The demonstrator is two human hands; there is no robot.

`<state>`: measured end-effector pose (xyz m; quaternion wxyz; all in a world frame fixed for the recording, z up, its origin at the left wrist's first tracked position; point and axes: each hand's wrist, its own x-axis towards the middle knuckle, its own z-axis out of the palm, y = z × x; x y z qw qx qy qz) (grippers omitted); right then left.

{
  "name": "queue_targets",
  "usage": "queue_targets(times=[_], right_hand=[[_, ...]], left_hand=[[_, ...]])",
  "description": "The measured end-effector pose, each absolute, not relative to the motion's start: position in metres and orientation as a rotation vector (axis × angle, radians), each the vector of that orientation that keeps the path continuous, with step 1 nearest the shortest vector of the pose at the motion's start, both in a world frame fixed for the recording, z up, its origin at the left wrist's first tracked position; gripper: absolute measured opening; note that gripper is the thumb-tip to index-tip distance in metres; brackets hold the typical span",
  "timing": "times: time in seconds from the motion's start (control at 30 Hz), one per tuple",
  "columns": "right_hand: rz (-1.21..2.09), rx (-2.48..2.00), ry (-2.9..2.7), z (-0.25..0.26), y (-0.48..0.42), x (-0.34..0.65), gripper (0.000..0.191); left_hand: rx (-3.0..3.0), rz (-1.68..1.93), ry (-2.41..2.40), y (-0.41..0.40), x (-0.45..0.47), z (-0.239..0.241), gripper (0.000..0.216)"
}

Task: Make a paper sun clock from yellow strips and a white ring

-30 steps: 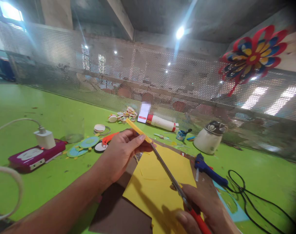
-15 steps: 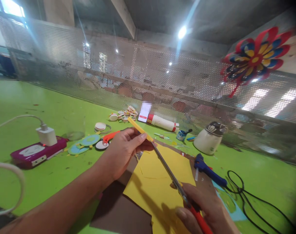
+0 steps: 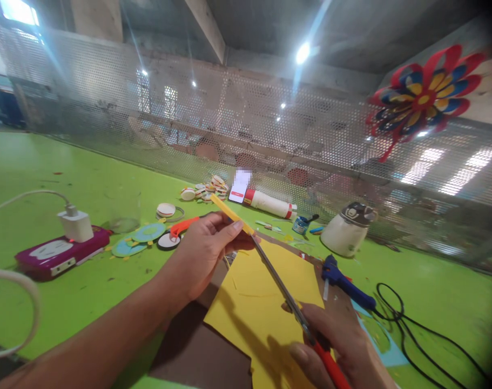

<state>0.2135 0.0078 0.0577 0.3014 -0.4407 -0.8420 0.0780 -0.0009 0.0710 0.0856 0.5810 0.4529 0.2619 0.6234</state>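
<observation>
Pinched between the thumb and fingers of my left hand (image 3: 207, 246) is a narrow yellow strip (image 3: 223, 208), its free end pointing up and to the left. My right hand (image 3: 335, 340) grips scissors (image 3: 280, 283) by their red handles. The long blades look nearly closed, and their tips reach the near end of the strip by my left fingertips. Below both hands lies a yellow sheet (image 3: 265, 308) with thin offcuts on it, over a dark brown sheet (image 3: 201, 346).
A blue glue gun (image 3: 346, 283) with a black cord lies at right, near a white jug (image 3: 345, 232). Behind are a phone (image 3: 238, 188), a white roll (image 3: 270, 204) and a small blue jar (image 3: 300, 224). A purple power strip (image 3: 61, 254) and a clear glass (image 3: 124, 210) stand left.
Almost nothing differs. Both hands, the strip and the scissors keep nearly the same position; the whole view has shifted very slightly.
</observation>
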Motion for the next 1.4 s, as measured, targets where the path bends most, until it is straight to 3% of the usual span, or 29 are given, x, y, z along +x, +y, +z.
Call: queue_targets(times=[1.2,1.4], right_hand=[[0.249,-1.183,-2.276,0.0600,0.0067,0.2132,0.036],[0.180,-1.045,-2.272,0.0536,0.0114,0.2168,0.030]], left_hand=[[1.053,1.460,0.594,0.0719,-0.0009,0.0855,0.011],[1.052,1.459,0.604,0.0702,-0.0006,0.0876,0.011]])
